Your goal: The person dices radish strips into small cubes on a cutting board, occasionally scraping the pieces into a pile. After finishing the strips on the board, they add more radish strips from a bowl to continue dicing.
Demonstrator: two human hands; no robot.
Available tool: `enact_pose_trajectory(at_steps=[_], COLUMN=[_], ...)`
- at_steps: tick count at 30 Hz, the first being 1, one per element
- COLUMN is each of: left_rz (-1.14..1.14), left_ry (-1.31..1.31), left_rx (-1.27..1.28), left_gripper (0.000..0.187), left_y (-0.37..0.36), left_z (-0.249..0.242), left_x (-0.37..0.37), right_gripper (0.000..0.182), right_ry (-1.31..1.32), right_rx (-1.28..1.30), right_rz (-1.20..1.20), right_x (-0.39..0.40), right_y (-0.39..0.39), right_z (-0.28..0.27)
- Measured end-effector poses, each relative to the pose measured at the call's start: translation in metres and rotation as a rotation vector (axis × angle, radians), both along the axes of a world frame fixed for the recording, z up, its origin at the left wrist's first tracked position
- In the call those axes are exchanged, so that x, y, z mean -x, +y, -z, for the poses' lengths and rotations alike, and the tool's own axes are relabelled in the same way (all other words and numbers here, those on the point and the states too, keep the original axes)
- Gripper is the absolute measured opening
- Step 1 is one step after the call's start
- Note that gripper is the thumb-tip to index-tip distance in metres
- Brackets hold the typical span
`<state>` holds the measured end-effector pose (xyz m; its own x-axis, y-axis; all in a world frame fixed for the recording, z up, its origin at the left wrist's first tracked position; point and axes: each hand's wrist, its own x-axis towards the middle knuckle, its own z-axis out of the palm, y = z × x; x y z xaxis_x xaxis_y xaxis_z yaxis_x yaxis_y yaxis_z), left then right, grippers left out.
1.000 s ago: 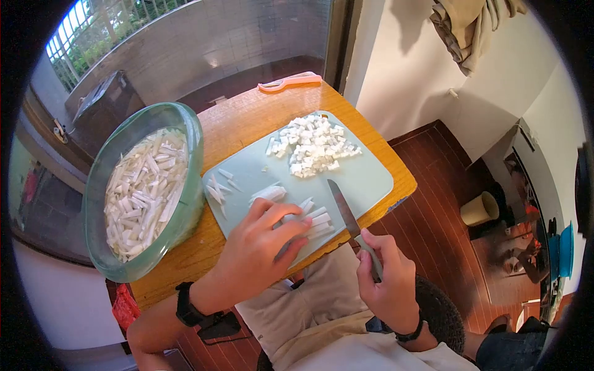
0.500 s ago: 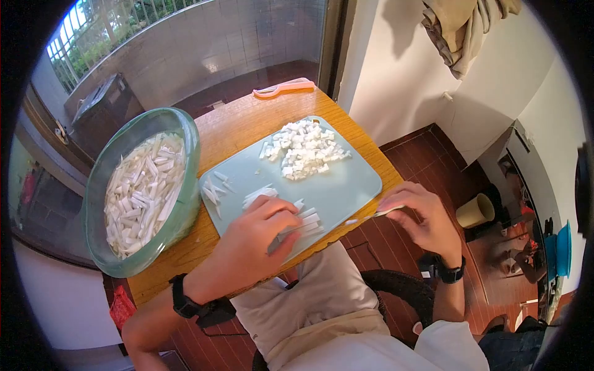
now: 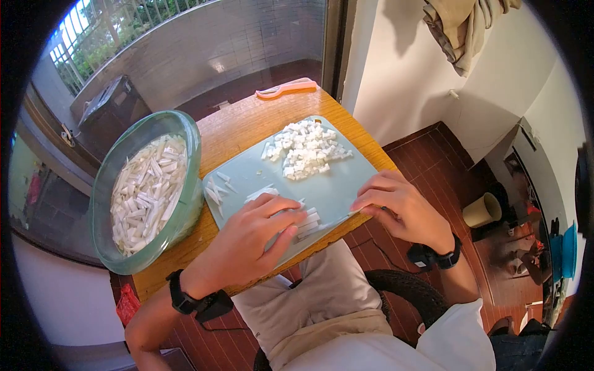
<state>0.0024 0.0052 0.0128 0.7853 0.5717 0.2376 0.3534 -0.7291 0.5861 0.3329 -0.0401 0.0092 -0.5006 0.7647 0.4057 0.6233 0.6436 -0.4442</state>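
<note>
On the pale blue cutting board (image 3: 247, 162), my left hand (image 3: 257, 232) curls its fingers over white vegetable strips (image 3: 309, 221), pressing them down near the front edge. My right hand (image 3: 402, 207) is closed at the board's right front corner. It grips what looks like a knife (image 3: 337, 221), seen almost edge-on; its handle is hidden by the fingers. A pile of small white cubes (image 3: 309, 148) lies at the back of the board. Several thin loose strips (image 3: 216, 188) lie on the left side.
A green translucent bowl (image 3: 100, 213) full of white strips in liquid stands at the wooden table's (image 3: 226, 139) left. A pink peeler (image 3: 286, 90) lies at the back edge. A beige bin (image 3: 481, 211) stands on the floor to the right.
My right hand has moved left and inward to the board, bringing the knife close to the strips. My left hand stays over the strips, its thumb and fingers slightly shifted.
</note>
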Motion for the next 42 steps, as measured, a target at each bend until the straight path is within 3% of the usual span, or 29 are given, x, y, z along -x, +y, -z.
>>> enact_pose_trajectory(at_steps=[10,18,21,23,28,30,34,42], left_rz=[0.086,0.055,0.060,0.068,0.058,0.059,0.048,0.049], left_ry=[0.138,0.082,0.060,0.047,0.108,0.092,0.075,0.104], left_rx=[-0.106,-0.097,-0.102,-0.096,-0.187,-0.183,-0.189,-0.237], left_gripper=[0.042,0.043,0.043,0.043,0.045,0.046,0.050,0.056], left_y=[-0.003,-0.011,-0.011,-0.012,-0.017,-0.018,-0.017,-0.020], left_z=[0.002,0.005,0.007,0.008,0.009,0.008,0.014,0.019], left_x=[0.011,0.014,0.018,0.020,0.017,0.016,0.017,0.017], right_gripper=[0.019,0.018,0.021,0.020,0.026,0.024,0.021,0.014], right_ry=[-0.025,-0.103,-0.047,0.010,0.084,0.135,0.042,-0.136], right_rx=[-0.050,-0.046,-0.021,0.170,0.134,0.253,0.136,0.137], right_rz=[-0.025,-0.026,0.073,0.336,0.400,0.398,0.441,0.495], right_x=[0.002,-0.005,-0.005,0.006,0.050,0.065,0.081,0.096], right_y=[0.015,0.011,-0.014,-0.033,-0.054,-0.058,-0.060,-0.068], right_z=[0.001,-0.007,-0.010,-0.015,0.003,0.007,0.017,0.021])
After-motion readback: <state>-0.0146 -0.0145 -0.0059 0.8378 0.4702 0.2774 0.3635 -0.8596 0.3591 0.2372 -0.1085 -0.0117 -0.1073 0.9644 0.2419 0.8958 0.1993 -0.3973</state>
